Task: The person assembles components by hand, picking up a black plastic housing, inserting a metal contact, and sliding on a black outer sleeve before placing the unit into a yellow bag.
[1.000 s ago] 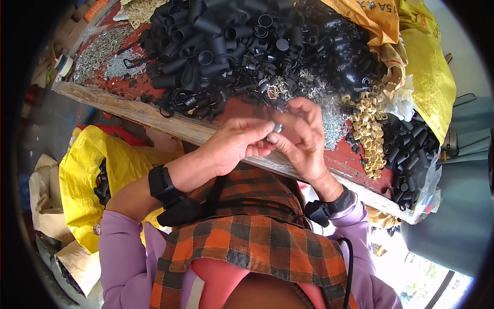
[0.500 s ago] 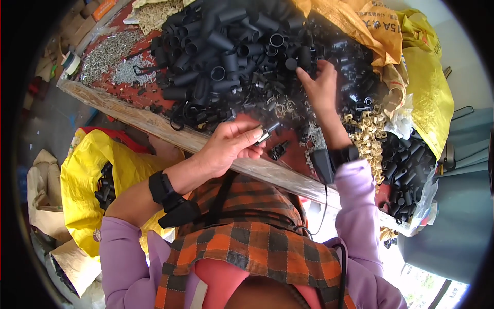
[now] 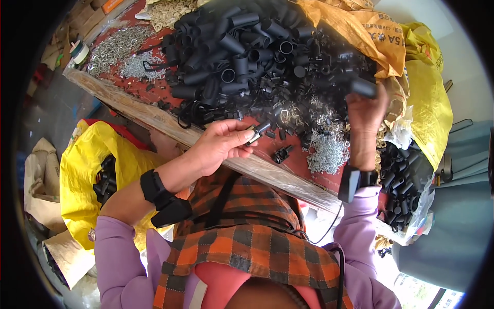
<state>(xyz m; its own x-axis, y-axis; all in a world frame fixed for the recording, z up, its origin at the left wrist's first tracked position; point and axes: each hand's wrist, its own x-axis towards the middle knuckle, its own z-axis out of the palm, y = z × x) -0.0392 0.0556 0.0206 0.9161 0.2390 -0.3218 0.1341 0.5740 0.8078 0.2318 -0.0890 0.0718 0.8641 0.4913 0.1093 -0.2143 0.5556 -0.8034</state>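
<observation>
My left hand pinches a small black cylindrical part with a shiny metal piece between thumb and fingers, above the table's near edge. Over at the right side of the heap, my right hand is closed on a black plastic tube, a little blurred by motion. A big pile of black tubes covers the far middle of the table, with smaller black parts in front of it. Below my left hand's part, another small black piece lies on the red tabletop.
Small silvery parts lie in a pile near the front edge; more metal pieces are spread at the far left. A wooden rail borders the table. Yellow sacks stand at left and an orange sack lies at far right.
My right hand has moved right from the middle of the heap and now has a black tube in it. The left hand has shifted slightly left, still holding its small part.
</observation>
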